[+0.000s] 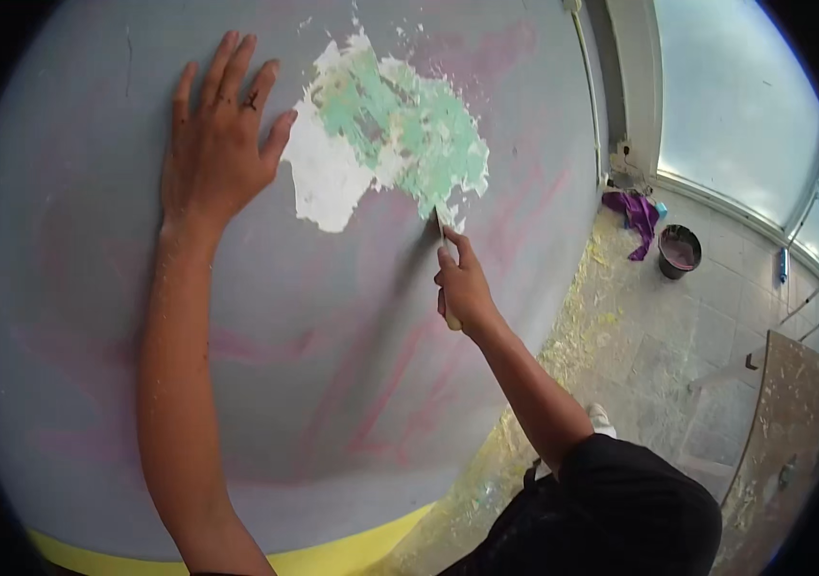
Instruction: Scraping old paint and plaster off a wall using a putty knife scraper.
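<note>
Left hand (220,144) flat on grey wall (93,317), right hand (464,288) gripping scraper (440,228)

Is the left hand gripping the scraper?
No, the left hand lies flat on the grey wall; the right hand holds the scraper.

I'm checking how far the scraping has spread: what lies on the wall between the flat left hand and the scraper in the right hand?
In the head view, between the left hand and the scraper lies the scraped patch, white and green where grey paint is gone.
</note>
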Demonstrator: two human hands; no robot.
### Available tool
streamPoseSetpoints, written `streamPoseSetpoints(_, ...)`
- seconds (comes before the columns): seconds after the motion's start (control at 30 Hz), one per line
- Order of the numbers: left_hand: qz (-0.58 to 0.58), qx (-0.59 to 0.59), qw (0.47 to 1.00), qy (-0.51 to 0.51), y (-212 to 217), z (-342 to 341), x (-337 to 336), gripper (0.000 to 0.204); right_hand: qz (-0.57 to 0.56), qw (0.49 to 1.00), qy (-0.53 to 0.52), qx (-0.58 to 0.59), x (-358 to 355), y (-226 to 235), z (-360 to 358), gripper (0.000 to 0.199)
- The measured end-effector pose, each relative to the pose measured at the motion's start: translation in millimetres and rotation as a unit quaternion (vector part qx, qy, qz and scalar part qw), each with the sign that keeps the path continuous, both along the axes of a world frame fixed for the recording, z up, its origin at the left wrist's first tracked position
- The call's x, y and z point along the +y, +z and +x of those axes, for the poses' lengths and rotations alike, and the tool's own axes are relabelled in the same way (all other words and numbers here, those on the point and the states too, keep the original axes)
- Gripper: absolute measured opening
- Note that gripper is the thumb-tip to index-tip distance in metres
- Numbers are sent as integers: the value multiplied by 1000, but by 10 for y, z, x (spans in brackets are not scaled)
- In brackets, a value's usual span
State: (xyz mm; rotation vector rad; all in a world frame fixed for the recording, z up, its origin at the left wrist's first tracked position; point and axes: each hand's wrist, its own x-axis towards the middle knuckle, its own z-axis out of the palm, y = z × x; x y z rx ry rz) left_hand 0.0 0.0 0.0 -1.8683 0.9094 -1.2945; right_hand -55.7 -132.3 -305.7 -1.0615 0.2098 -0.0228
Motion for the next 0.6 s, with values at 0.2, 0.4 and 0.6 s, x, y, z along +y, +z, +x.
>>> streamPoseSetpoints(0.2, -8, -9, 1000, -19, -72, 8, -54, 43, -11, 999, -48, -13, -94, -136, 182, 46)
streamPoseSetpoints(0.4, 1, -13, 1000, -5, -54, -33, 20, 43, -51, 995, -82, -19, -12, -112, -29, 45)
streamPoseSetpoints(0.6, -2, -24, 999, -33, -60, -24, -59, 43, -38, 996, -86, -8, -46, -65, 196, 44)
